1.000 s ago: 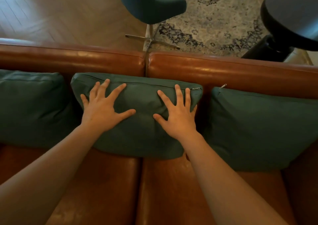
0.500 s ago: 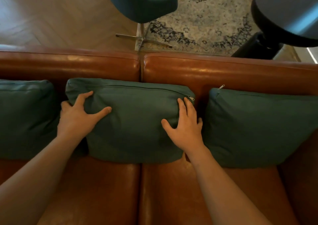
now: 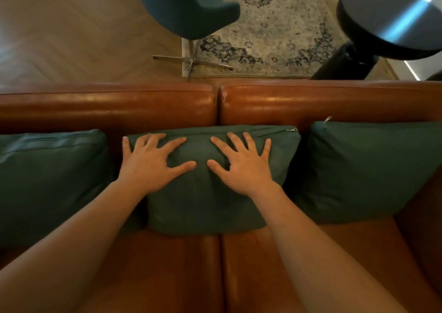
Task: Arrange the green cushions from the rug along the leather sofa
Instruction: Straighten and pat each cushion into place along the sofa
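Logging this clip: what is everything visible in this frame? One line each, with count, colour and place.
leather sofa: one, brown, across the frame, seat in the foreground.
left cushion, middle cushion, right cushion: three, dark green, side by side on the seat against the backrest.
chair: one, teal with a metal base, behind the sofa, partly on the rug.
rug: one, pale with a dark blue pattern, on the floor behind the sofa.
round table: one, black, upper right.
floor: wood, brown, upper left.
left hand, right hand: two, fingers spread flat on the middle cushion.

Two bare forearms (image 3: 79,241), bare grips (image 3: 149,166)
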`<state>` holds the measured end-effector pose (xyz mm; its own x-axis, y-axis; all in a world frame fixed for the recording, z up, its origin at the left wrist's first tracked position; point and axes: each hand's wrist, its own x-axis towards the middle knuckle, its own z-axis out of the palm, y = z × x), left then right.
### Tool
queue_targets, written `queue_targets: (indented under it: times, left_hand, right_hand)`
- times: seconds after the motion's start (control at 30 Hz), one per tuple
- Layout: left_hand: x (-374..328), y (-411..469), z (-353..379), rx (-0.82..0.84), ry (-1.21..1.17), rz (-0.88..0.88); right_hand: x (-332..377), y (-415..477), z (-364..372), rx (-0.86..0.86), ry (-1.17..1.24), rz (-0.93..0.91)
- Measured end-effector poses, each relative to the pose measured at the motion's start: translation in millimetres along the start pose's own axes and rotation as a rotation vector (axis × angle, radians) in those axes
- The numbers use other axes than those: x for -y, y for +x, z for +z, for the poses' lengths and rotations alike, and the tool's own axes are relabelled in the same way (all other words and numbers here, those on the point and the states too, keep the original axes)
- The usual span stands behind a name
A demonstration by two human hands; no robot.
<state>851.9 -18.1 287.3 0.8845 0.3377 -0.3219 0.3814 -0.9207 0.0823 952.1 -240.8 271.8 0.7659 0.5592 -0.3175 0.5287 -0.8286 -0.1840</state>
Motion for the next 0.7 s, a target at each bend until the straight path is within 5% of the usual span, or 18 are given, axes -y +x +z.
queue_targets:
  times: [0.17,0.23,0.3,0.37,0.53,0.63,0.7]
  left_hand:
    - [22.1,-38.3,-2.3,-0.437,-0.65,-0.192]
    - [26.2,-48.9,14.3,-0.334,-1.067,-0.414]
    - [19.0,-50.3,31.8,-0.151,-1.387,-0.534]
    - [4.8,-46.9,43.9,0.027,-1.584,-0.541]
    - [-6.3,-42.5,48.3,-0.038,-1.772,-0.528]
    - [-4.4,-66.1,68.0,-0.094,-1.686,-0.61]
    - [-8.3,-83.3,84.0,0.032,-1.556,-0.62]
  right_hand:
    - [-37.3,-48.7,5.6,-0.516,0.231,0.27]
    - [-52.0,-63.3,24.5,-0.603,0.638,0.502]
    - [-54.4,-62.0,45.4,-0.457,1.097,0.657]
    - [-51.7,-52.9,61.1,-0.345,1.243,0.638]
    - [-61.6,-40.5,76.4,-0.357,1.339,0.594]
    - [-71.2,-67.4,96.9,-0.413,1.298,0.61]
    - [-70.3,-86.0,117.7,-0.385,1.291,0.601]
